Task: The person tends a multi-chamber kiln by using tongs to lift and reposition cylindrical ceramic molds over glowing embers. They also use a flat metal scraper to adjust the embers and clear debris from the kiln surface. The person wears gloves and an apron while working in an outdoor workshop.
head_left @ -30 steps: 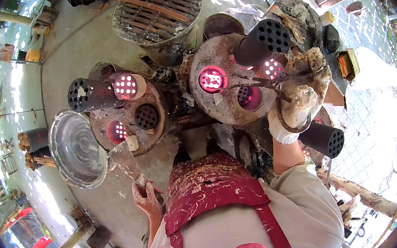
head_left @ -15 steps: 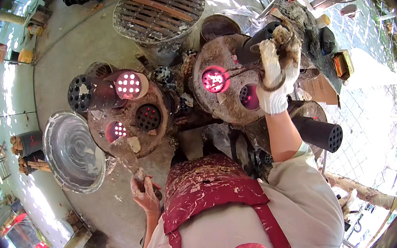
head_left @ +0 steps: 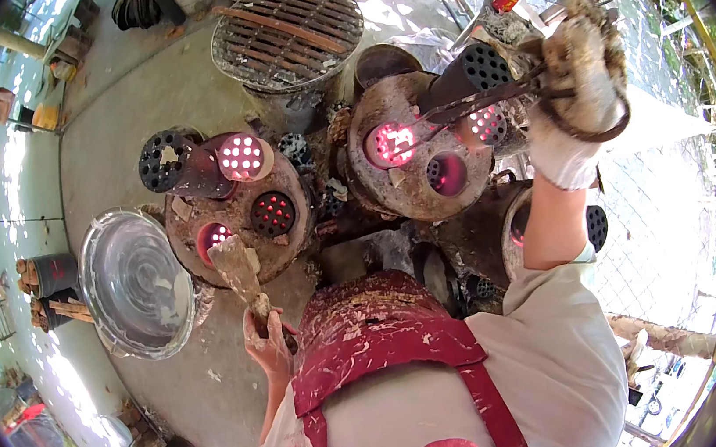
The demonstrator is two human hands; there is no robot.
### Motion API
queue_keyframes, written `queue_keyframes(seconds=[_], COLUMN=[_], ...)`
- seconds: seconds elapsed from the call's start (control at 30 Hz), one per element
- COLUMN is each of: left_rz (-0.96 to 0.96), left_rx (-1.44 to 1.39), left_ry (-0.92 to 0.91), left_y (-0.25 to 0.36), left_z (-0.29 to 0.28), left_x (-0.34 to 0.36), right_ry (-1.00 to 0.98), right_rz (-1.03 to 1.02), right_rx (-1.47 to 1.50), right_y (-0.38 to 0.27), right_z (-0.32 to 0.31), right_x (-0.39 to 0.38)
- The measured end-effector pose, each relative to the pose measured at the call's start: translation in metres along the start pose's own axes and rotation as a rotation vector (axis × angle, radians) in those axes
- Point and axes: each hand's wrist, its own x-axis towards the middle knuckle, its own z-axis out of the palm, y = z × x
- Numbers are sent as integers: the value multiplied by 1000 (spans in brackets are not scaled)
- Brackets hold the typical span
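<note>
Basin point(head_left: 101, 253): round metal, sitting just beside L stove.
L stove point(head_left: 224, 208): coals glowing red in its holes.
Scraper point(head_left: 235, 264): blade overlapping L stove's near rim; can't tell if touching.
L hand point(head_left: 268, 344): bare; you're gripping scraper's handle, fingers wrapping it.
R stove point(head_left: 393, 105): holes glowing pink, black coal cylinder point(head_left: 482, 68) leaning at its far R side.
Tongs point(head_left: 473, 105): reaching over R stove, tips pointing L, nr a glowing hole.
R hand point(head_left: 577, 92): gloved; you're grasping tongs' handle end.

rough soiled cloth glove point(head_left: 579, 85), matt dark metal tongs point(head_left: 485, 101), crusted scraper point(head_left: 236, 268), glossy basin point(head_left: 131, 289)
</note>
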Motion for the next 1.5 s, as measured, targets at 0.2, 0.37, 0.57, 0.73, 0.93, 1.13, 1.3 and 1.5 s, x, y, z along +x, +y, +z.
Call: queue_keyframes(seconds=[0.2, 0.37, 0.57, 0.73, 0.93, 1.13, 1.3, 1.5], left_rz=[35, 79, 132, 103, 143, 171, 238, 177], left_rx=[-45, -86, -135, -127, -214, -244, -293, -345], left_ry=[-54, -62, -24, 126, 284, 322, 337, 322], left_y=[3, 7, 4, 2, 3, 0, -2, -9], left_z=[0, 6, 14, 2, -20, -69, -124, -183], left_x=[3, 5, 5, -24, -40, -26, 5, 29], right_ry=[-93, -274, 172, 164, -364, -678, -433, -336], right_rz=[-15, -181, -265, -102, -113, 71, 63, 33], right_rx=[-56, 60, 23, 286, 354, 696, 587, 483], right_y=[-77, -123, -84, -31, -78, -124, -140, -147], right_z=[11, -17, 18, 69, 39, 113, 204, 266], right_x=[50, 91, 93, 75, 93, 87, 57, 19])
